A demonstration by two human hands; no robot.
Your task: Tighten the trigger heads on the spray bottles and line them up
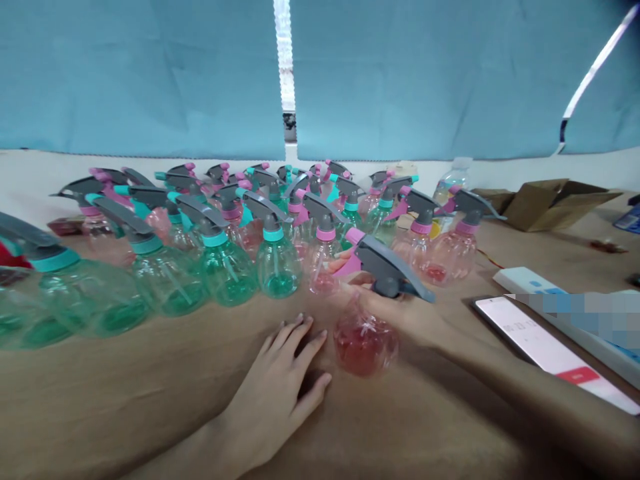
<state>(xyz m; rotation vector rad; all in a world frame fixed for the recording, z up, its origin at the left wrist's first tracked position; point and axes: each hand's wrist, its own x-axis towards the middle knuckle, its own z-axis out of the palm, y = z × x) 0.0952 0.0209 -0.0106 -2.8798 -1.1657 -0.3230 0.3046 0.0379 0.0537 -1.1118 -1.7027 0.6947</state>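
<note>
My left hand (280, 380) lies on the brown tabletop with its fingers spread and nothing in them. Just to its right is a spray bottle (365, 343) with a clear pink body, a grey head and a pink nozzle and trigger. My right hand (393, 310), blurred, wraps around that bottle's neck beneath the head. The bottle's collar and part of my fingers are hidden. Behind the fingertips stands another pink spray bottle (324, 257). A green spray bottle (277, 267) stands beyond my left hand.
Several green and pink spray bottles stand in rows toward the back wall. A phone (545, 347) showing a timer lies at the right, beside a long white and blue box (530, 283). Farther back are an opened cardboard box (545, 203) and a clear plastic bottle (455, 175).
</note>
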